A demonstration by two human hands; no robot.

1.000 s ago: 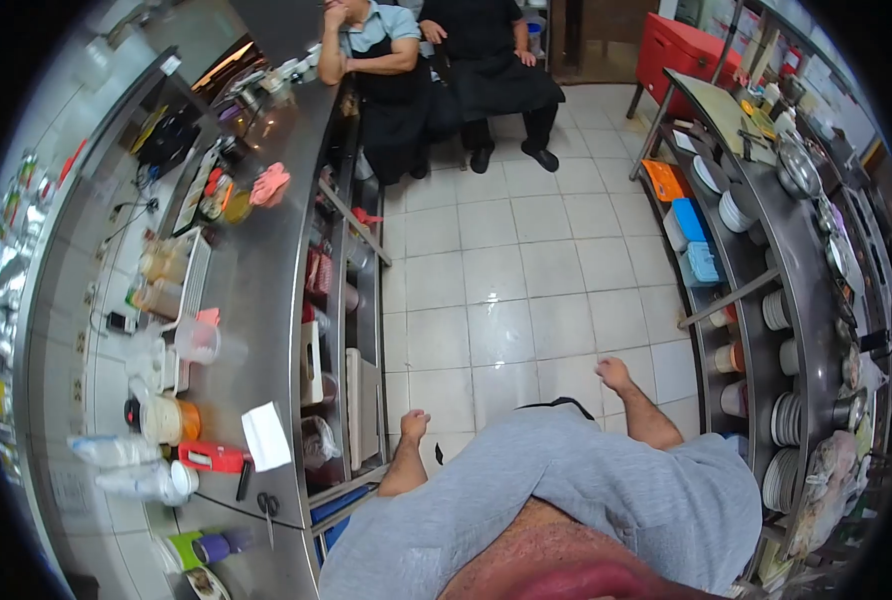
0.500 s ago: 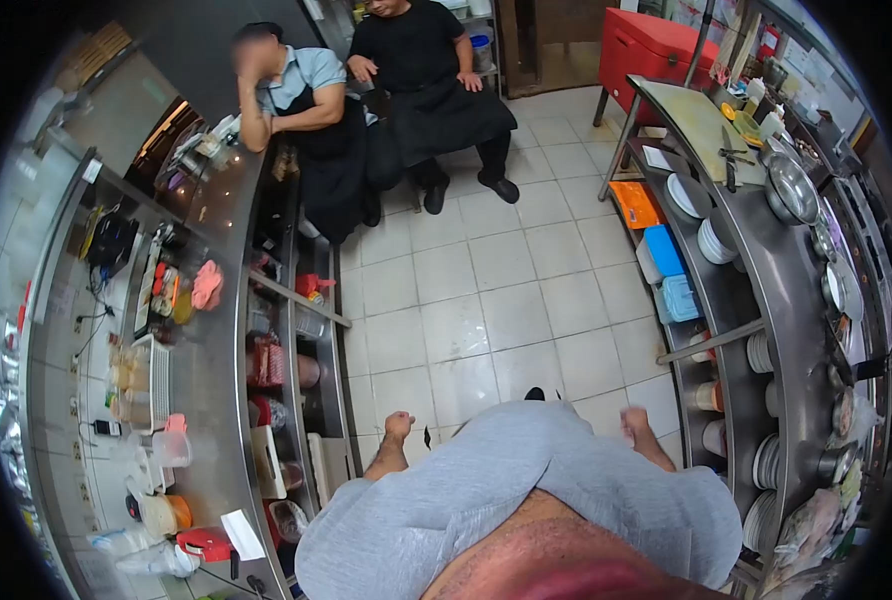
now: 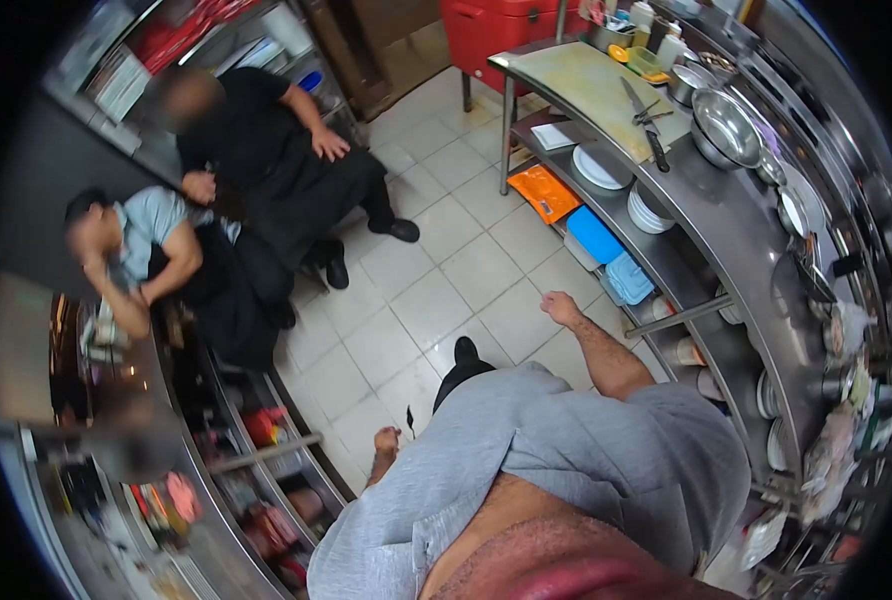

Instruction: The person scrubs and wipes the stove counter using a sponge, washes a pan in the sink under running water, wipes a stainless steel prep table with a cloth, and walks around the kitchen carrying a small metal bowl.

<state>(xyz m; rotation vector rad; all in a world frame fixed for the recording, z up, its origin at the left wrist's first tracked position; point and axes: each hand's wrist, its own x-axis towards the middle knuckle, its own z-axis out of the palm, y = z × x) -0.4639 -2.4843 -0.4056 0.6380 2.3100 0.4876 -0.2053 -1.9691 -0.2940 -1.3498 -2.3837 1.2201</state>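
My right hand (image 3: 561, 308) is stretched forward over the tiled floor, its fingers loosely bent and partly apart with nothing in them. Low at my left side, my left hand (image 3: 387, 438) is curled closed, and no object shows in it. A small dark, pointed strip (image 3: 410, 420) hangs just beside that hand; what it belongs to is hidden. My grey shirt (image 3: 576, 430) fills the lower middle of the view. One black shoe (image 3: 466, 349) shows ahead of me on the floor. Neither hand touches a counter or shelf.
On the right, a steel counter (image 3: 711, 225) bears a cutting board (image 3: 591, 85), a knife (image 3: 656, 145) and a metal bowl (image 3: 726, 125), with plates (image 3: 649, 208) below. Two seated people in aprons (image 3: 296, 220) occupy the left front. A red cooler (image 3: 491, 35) stands behind.
My view has swung rightward and forward, so the right counter is nearer and the seated people sit further left. My right hand has swung forward; its fingers look looser.
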